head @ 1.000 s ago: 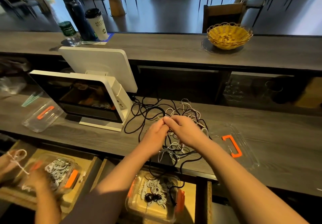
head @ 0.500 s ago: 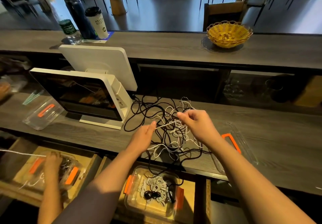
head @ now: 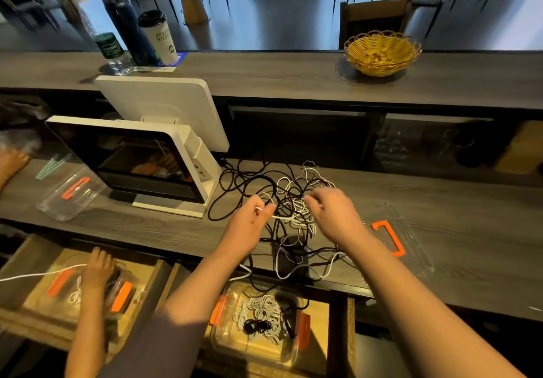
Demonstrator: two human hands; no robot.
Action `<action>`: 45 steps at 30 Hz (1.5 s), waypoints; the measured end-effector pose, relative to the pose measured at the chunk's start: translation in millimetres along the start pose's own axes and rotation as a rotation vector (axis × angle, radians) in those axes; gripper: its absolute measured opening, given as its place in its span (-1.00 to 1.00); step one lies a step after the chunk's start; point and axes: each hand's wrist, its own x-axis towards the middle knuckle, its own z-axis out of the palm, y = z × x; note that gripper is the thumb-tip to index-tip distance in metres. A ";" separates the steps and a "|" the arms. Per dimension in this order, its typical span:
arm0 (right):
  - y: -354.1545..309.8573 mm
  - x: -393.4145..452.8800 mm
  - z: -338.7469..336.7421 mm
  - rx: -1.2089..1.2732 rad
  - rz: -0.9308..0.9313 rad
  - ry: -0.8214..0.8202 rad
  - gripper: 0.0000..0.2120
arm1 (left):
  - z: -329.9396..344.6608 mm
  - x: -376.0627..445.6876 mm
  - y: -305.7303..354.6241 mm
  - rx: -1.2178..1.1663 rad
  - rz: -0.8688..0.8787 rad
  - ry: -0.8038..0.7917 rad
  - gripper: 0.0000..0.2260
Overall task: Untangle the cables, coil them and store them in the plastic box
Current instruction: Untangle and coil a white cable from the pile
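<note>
Tangled black and white cables (head: 289,207) sprawl above the part-filled plastic box (head: 258,324).

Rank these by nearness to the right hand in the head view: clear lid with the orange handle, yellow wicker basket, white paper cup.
From the right hand:
1. Clear lid with the orange handle, lying on the counter just right of it.
2. Yellow wicker basket, on the upper ledge, ahead and slightly right.
3. White paper cup, far left on that ledge.

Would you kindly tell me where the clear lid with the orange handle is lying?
In the head view, the clear lid lies flat on the counter, right of the tangled cables and beside the right hand.
</note>
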 end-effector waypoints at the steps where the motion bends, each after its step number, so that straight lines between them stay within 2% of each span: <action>1: -6.8 -2.6 5.4 0.054 -0.067 -0.040 -0.76 | 2.6 -2.2 6.7 -0.012 0.007 0.002 -0.76; 4: -21.0 -9.0 18.2 0.466 -0.096 -0.313 -0.62 | 8.1 -7.8 23.2 -0.093 -0.024 0.064 -0.76; 6: -19.6 -12.0 21.4 0.665 -0.052 -0.389 -0.55 | 11.1 -12.4 28.6 -0.193 -0.035 0.106 -0.71; 11: -11.3 -16.0 12.2 0.735 -0.032 -0.473 -0.63 | 12.1 -22.8 15.3 -0.262 -0.127 0.155 -0.53; 15: 5.2 -16.3 0.3 0.849 0.066 -0.388 -0.61 | 4.6 -28.4 -8.8 -0.430 -0.316 0.155 -0.58; 19: 23.9 -24.6 -3.7 0.913 0.170 -0.192 -0.61 | -8.8 -42.9 -33.3 -0.452 -0.402 0.328 -0.60; 22: 38.3 -33.3 2.9 0.739 0.164 -0.204 -0.62 | -14.8 -55.1 -43.9 -0.410 -0.361 0.305 -0.61; 24: 44.3 -37.5 13.7 0.524 0.198 -0.233 -0.67 | -11.7 -61.6 -40.4 -0.394 -0.320 0.256 -0.65; 26: 41.4 -43.0 25.7 0.315 0.225 -0.241 -0.82 | -6.4 -69.1 -31.0 -0.350 -0.283 0.182 -0.71; 28: 27.9 -51.7 33.3 0.259 0.173 -0.157 -0.91 | 0.3 -74.7 -20.3 -0.289 -0.267 0.074 -0.69; 30: 13.7 -62.0 39.5 0.366 0.059 -0.092 -0.79 | 7.4 -78.1 -9.0 -0.226 -0.237 -0.030 -0.64; 32: 3.2 -74.2 45.2 0.528 -0.039 -0.149 -0.73 | 12.5 -82.4 5.1 -0.236 -0.212 -0.119 -0.68; 35: 3.6 -86.3 52.0 0.710 -0.069 -0.180 -0.84 | 12.3 -86.0 23.7 -0.547 -0.251 -0.201 -0.76; 37: 8.6 -90.0 48.1 0.867 0.008 -0.147 -0.86 | 11.2 -86.5 30.5 -0.695 -0.269 -0.175 -0.79; 40: 11.1 -97.3 41.5 1.020 0.103 -0.183 -0.82 | 12.2 -87.7 36.6 -0.824 -0.331 -0.106 -0.79; 45: 1.2 -103.4 47.8 0.889 0.115 -0.148 -0.74 | 19.4 -83.6 35.0 -1.075 -0.369 0.006 -0.73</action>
